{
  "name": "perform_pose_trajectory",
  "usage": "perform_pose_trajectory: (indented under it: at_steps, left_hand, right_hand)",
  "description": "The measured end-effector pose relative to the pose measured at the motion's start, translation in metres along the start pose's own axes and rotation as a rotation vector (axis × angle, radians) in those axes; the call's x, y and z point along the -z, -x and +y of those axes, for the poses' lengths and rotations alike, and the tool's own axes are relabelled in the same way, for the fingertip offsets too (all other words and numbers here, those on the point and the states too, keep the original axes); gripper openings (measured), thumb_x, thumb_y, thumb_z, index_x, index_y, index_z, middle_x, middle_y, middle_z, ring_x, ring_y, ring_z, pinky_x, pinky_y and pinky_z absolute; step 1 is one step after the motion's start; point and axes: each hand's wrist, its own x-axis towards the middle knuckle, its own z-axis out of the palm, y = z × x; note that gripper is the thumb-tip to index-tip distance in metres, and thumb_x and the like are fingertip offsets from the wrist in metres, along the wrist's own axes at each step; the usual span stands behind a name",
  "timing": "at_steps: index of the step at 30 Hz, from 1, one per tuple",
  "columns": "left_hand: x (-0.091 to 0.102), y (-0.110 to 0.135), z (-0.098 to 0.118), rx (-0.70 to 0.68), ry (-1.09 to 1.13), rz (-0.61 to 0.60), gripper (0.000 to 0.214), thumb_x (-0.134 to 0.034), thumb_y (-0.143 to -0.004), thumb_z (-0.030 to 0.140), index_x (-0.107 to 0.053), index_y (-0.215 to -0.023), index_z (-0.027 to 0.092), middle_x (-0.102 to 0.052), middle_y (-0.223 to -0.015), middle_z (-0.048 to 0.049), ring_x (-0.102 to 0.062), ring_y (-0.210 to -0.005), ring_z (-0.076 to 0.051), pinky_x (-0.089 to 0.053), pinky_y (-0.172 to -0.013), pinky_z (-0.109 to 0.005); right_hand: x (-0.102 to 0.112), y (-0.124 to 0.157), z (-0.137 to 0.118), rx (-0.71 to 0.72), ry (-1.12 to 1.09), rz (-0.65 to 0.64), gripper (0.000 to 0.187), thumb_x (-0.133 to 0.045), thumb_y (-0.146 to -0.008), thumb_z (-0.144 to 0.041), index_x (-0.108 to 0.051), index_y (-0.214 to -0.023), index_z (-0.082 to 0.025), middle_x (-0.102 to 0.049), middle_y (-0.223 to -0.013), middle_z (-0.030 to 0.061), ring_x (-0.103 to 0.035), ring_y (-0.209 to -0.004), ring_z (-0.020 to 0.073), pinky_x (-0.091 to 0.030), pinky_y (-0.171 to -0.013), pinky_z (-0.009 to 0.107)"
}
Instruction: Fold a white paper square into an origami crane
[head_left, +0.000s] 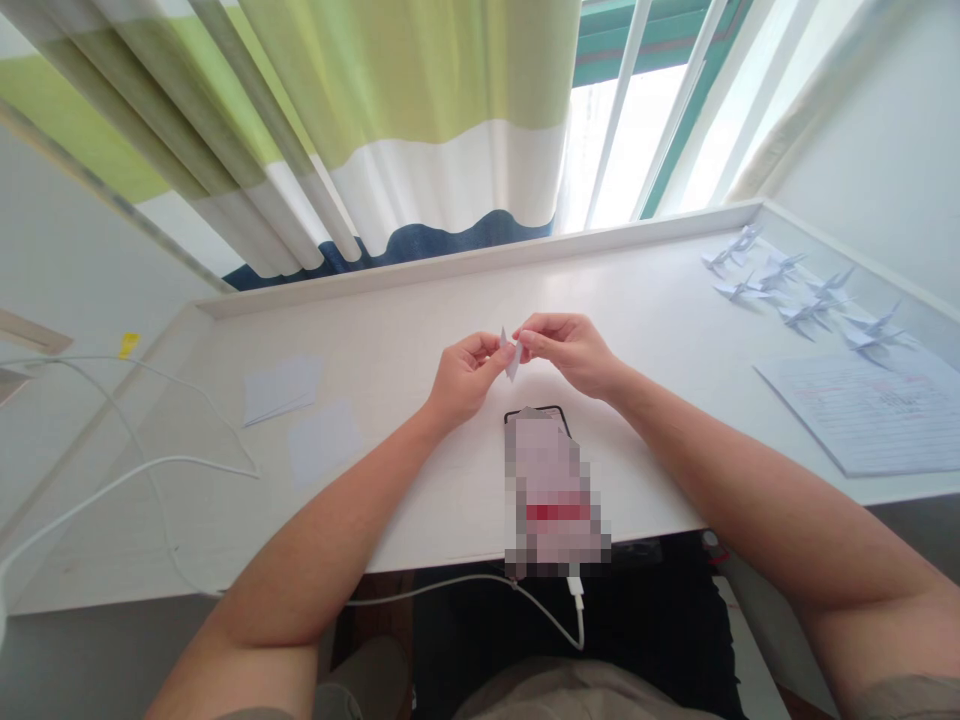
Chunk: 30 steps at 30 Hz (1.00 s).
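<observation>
A small piece of folded white paper (513, 368) is held up over the middle of the desk, between both hands. My left hand (469, 378) is closed, pinching the paper between thumb and fingers. From the other side my right hand (566, 350) is also closed, its thumb and forefinger pinched at the paper's upper right edge. The paper has narrow, pointed folds; its finer creases are too small to make out. Just below the hands lies a phone (551, 480), its screen blurred out, with a white charging plug (575, 585) at its near end.
Several folded paper cranes (806, 315) stand at the back right of the white desk (405, 500). A lined notepad (862, 415) lies in front of them. Loose paper squares (281, 388) lie on the left, near a white cable (161, 462). A raised rim (487, 250) runs along the back.
</observation>
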Motion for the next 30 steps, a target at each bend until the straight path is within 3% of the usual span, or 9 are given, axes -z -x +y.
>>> perform_pose_trajectory:
  at_steps: [7,16,30]
  left_hand:
    - [0.000,0.000,-0.005,-0.081,-0.113,0.081,0.035,-0.082,-0.092,0.055,-0.079,-0.089,0.021,-0.078,-0.089,-0.0038,-0.071,-0.084,-0.017,-0.057,-0.082,-0.032]
    - [-0.003,0.000,0.003,-0.024,-0.047,0.007,0.038,-0.084,-0.089,0.059,-0.080,-0.084,0.021,-0.079,-0.085,-0.0045,-0.069,-0.079,-0.017,-0.055,-0.075,-0.032]
    - [-0.005,0.000,0.010,0.064,0.009,-0.042,0.028,-0.088,-0.084,0.049,-0.081,-0.082,0.021,-0.076,-0.080,-0.0026,-0.068,-0.077,-0.017,-0.054,-0.075,-0.033]
  right_hand:
    - [-0.004,0.000,0.001,0.044,0.032,0.096,0.037,-0.091,-0.081,-0.055,-0.074,-0.078,-0.022,-0.071,-0.074,-0.0003,-0.067,-0.073,0.0162,-0.060,-0.078,0.037]
    - [-0.012,0.002,-0.004,0.076,0.114,0.074,0.040,-0.087,-0.084,-0.060,-0.075,-0.078,-0.023,-0.075,-0.078,0.0023,-0.066,-0.075,0.0175,-0.058,-0.074,0.036]
    - [-0.012,0.004,-0.002,0.100,0.157,0.126,0.022,-0.076,-0.090,-0.031,-0.065,-0.072,-0.024,-0.066,-0.068,-0.0020,-0.065,-0.067,0.0156,-0.057,-0.071,0.036]
